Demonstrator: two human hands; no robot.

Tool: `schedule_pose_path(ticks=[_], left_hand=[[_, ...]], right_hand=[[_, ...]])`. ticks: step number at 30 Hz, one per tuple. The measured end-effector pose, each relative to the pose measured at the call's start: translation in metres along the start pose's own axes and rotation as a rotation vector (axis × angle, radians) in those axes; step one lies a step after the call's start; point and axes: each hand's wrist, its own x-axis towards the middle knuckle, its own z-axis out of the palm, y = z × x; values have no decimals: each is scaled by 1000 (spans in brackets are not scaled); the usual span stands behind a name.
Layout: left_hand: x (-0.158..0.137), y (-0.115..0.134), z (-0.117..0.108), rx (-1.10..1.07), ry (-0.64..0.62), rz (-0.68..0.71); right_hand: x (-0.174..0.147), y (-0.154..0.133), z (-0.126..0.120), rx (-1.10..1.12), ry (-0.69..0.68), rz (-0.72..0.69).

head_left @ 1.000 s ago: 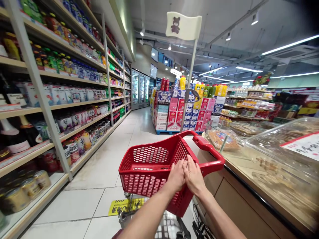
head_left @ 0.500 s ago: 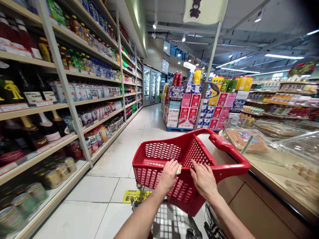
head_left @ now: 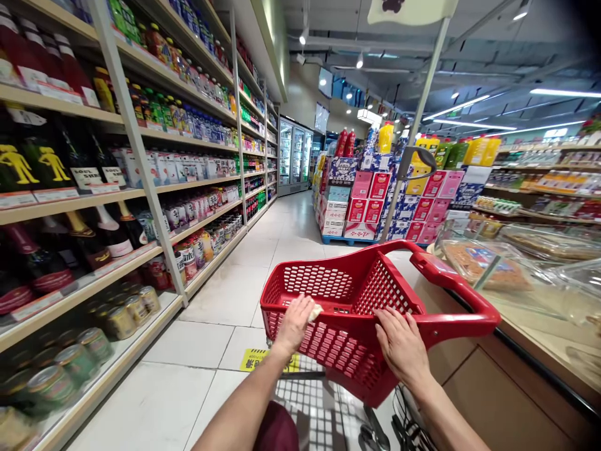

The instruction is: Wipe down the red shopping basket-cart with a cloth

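A red plastic shopping cart [head_left: 357, 357] with perforated sides stands sideways in front of me. My left hand [head_left: 293, 326] is closed on a small cream-white cloth [head_left: 315, 312] at the cart's near top rim, left of its middle. Most of the cloth is hidden under the fingers. Further right along the same rim lies my right hand [head_left: 401, 341], its fingers stretched over the edge with nothing visible in them. The cart's red handle [head_left: 462, 297] extends to the right of that hand.
Shelves [head_left: 201, 181] of bottles and cans line the left side. A glass-fronted food counter [head_left: 507, 376] is close on the right. Ahead are stacked drink boxes [head_left: 361, 210] and a sign pole [head_left: 417, 131]. A yellow floor sticker [head_left: 253, 359] lies beneath the cart.
My left hand has slid left along the rim with the cloth. My right hand has settled over the rim a bit further right. The view has shifted slightly left.
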Motion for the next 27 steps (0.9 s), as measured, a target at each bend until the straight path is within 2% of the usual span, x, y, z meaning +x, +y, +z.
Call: schedule_pose_path(ticks=[3, 5, 7, 10, 12, 14, 16, 17, 21, 23, 25, 27], left_hand=[[-13, -27, -15, 60, 98, -205], [-18, -32, -17, 74, 115, -239], [-15, -20, -11, 56, 84, -186], [-9, -2, -4, -18, -18, -28], [-11, -6, -9, -20, -1, -76], [-16, -19, -16, 25, 76, -230], [-19, -25, -17, 62, 110, -291], [-19, -23, -14, 61, 106, -262], [-14, -6, 0, 5, 20, -5], [-16, -12, -3, 20, 57, -43], [-20, -26, -11, 64, 166, -188], [-22, -34, -15, 81, 211, -222]], right_hand=[[-3, -1, 0, -5, 4, 20], [-3, -5, 1, -19, 3, 51], [-4, -9, 1, -29, -4, 74], [-6, -9, 0, -6, -19, 62], [-7, -8, -1, 14, -26, 46], [-7, -8, -2, 15, -34, 41], [-6, -11, -4, -4, -40, 57], [-5, -12, -4, -15, -40, 70], [-3, -14, -6, -23, -27, 59], [-4, -13, -6, -12, -13, 31], [-4, -13, -5, -10, 10, 27], [-3, -14, -4, -12, 29, 40]])
